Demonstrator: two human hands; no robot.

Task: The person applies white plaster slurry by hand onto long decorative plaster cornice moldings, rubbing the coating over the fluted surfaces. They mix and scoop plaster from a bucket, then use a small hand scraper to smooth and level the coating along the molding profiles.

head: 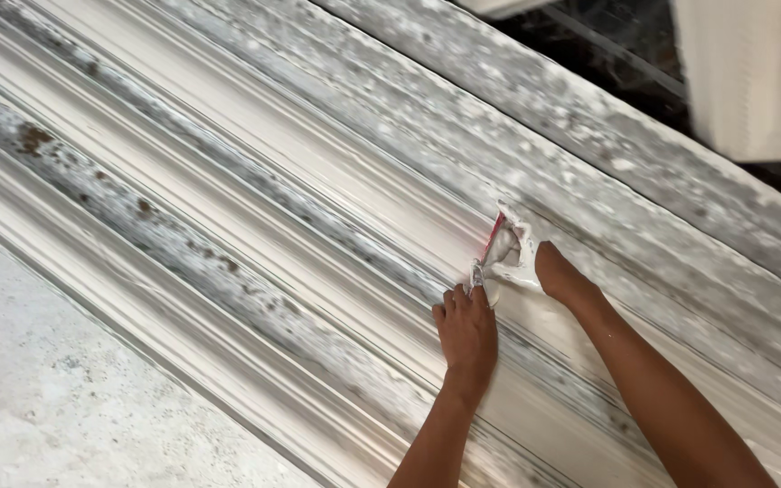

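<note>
Two hands press on a long white moulding (255, 208) with ridges and grooves that runs from the top left corner down to the bottom right. The left hand (466, 332) lies flat on a ridge, fingers close together. The right hand (560, 278) pinches a small scraper (506, 253), white with wet plaster and with a thin red edge, and holds it against the moulding between both hands. Grey and brown spots dot some ridges. A rough grey floor (56, 398) fills the bottom left corner.
</note>
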